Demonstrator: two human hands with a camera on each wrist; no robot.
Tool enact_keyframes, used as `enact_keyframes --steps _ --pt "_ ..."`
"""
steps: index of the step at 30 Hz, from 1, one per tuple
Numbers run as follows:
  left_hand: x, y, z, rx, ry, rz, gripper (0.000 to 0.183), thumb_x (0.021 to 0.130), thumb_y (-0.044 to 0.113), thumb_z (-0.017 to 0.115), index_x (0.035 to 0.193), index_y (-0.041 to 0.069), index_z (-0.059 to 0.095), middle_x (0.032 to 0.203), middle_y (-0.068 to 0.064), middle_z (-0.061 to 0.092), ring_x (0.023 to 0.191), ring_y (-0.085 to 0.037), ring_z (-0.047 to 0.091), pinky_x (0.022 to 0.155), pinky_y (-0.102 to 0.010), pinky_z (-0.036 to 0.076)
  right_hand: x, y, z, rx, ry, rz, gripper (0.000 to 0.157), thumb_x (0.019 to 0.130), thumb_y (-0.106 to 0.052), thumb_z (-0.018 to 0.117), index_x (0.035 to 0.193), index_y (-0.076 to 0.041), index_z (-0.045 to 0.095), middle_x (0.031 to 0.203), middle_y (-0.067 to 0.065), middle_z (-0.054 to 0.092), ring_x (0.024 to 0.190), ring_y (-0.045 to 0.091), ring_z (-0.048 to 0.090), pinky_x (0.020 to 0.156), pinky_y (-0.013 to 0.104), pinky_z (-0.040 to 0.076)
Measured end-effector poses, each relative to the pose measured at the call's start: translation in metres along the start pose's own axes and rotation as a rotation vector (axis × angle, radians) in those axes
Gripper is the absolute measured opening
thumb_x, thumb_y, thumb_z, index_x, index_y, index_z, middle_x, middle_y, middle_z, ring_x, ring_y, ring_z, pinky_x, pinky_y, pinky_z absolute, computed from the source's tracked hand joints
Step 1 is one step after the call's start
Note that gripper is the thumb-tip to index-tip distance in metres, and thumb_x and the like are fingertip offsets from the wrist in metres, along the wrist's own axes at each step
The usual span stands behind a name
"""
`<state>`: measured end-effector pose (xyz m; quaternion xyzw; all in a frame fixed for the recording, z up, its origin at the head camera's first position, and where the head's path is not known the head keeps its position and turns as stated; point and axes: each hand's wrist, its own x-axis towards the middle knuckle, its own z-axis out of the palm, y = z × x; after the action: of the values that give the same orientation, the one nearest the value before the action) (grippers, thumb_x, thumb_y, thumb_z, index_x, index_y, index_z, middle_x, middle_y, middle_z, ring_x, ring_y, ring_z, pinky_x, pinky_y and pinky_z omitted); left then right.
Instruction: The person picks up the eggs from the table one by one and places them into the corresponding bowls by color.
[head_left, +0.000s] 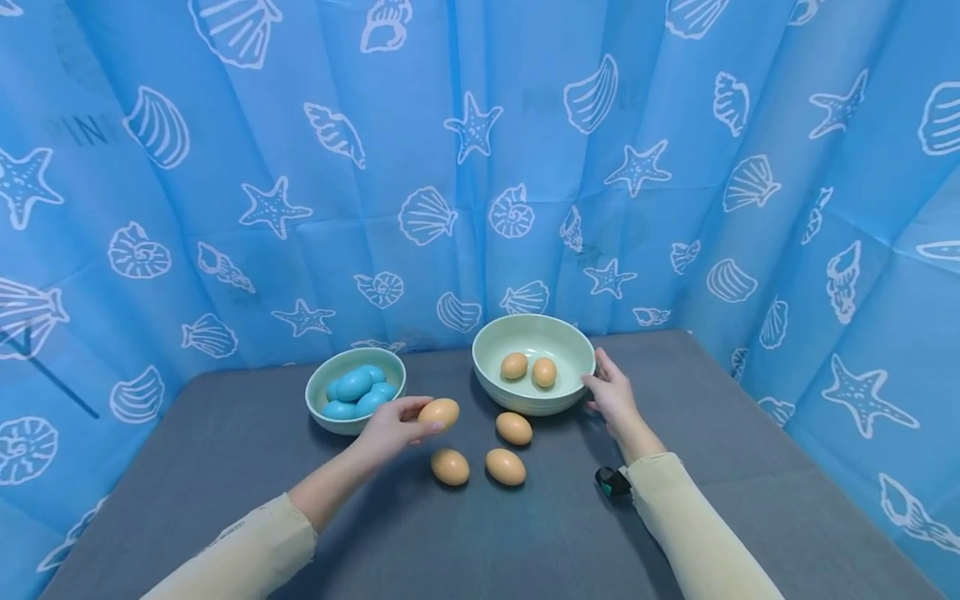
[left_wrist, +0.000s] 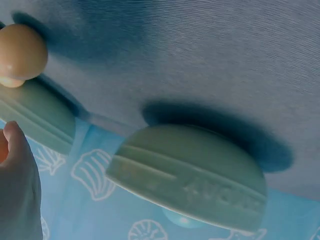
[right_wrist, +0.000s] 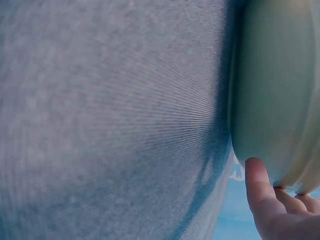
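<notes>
My left hand (head_left: 393,432) pinches a light brown egg (head_left: 441,412) between thumb and fingers, above the table beside the small green bowl. Against the right side of the larger pale green bowl (head_left: 534,404) rests my right hand (head_left: 617,400); in the right wrist view its fingertips touch the bowl's outer wall (right_wrist: 275,90). Two brown eggs, one left (head_left: 513,365) and one right (head_left: 544,372), lie inside that bowl. Three more brown eggs lie on the table: one near the bowl (head_left: 514,428), one closer (head_left: 506,467), one to the left (head_left: 450,467).
The small green bowl (head_left: 330,422) on the left holds several blue eggs (head_left: 354,384). A small black object (head_left: 612,482) is by the right sleeve. Behind the grey table (head_left: 420,550) hangs a blue curtain (head_left: 375,183) with a white seashell print.
</notes>
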<state>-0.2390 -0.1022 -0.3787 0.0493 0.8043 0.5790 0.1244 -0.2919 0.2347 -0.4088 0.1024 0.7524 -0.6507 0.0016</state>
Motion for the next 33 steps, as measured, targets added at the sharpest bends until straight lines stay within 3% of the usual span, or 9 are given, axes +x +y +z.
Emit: enact_keyframes --steps 5,14,19,27,33 --pt "0.01 0.004 0.013 -0.022 0.016 -0.01 0.054 0.09 0.021 0.072 0.136 -0.001 0.053 0.127 -0.013 0.061 0.111 -0.026 0.058 0.091 -0.046 0.052 0.001 -0.001 -0.001 0.016 -0.011 0.018 0.069 0.103 -0.009 0.041 0.156 -0.018 -0.002 0.162 0.001 0.001 0.148 0.024 0.007 0.105 0.055 0.036" --pt "0.029 0.019 0.032 -0.078 0.035 0.05 0.047 0.093 0.021 0.068 0.133 -0.001 0.056 0.122 -0.013 0.062 0.106 -0.024 0.061 0.09 -0.046 0.052 0.001 -0.001 -0.003 0.021 0.0 0.02 0.07 0.103 -0.009 0.041 0.156 -0.019 -0.004 0.162 0.001 0.003 0.147 0.024 0.008 0.103 0.052 0.038" --pt "0.039 0.022 0.04 -0.128 0.042 0.033 0.048 0.093 0.021 0.068 0.133 -0.002 0.056 0.124 -0.015 0.061 0.106 -0.025 0.061 0.092 -0.046 0.051 0.001 -0.002 -0.002 0.022 0.007 0.023 0.069 0.103 -0.008 0.042 0.156 -0.018 -0.001 0.162 0.002 0.004 0.147 0.023 0.009 0.102 0.051 0.039" --pt "0.052 0.029 0.048 -0.164 0.02 -0.001 0.05 0.092 0.02 0.069 0.134 -0.003 0.054 0.126 -0.016 0.06 0.107 -0.026 0.062 0.093 -0.045 0.051 0.002 -0.002 -0.001 0.021 -0.004 0.01 0.069 0.103 -0.008 0.042 0.157 -0.018 -0.001 0.162 0.002 0.004 0.147 0.024 0.009 0.104 0.053 0.037" --pt "0.059 0.036 0.058 -0.199 0.001 0.03 0.049 0.091 0.012 0.069 0.134 -0.004 0.053 0.124 -0.018 0.059 0.108 -0.026 0.061 0.088 -0.038 0.054 0.001 -0.001 0.0 0.017 -0.011 0.012 0.068 0.103 -0.008 0.04 0.157 -0.017 -0.001 0.162 0.002 0.003 0.147 0.025 0.009 0.105 0.055 0.036"
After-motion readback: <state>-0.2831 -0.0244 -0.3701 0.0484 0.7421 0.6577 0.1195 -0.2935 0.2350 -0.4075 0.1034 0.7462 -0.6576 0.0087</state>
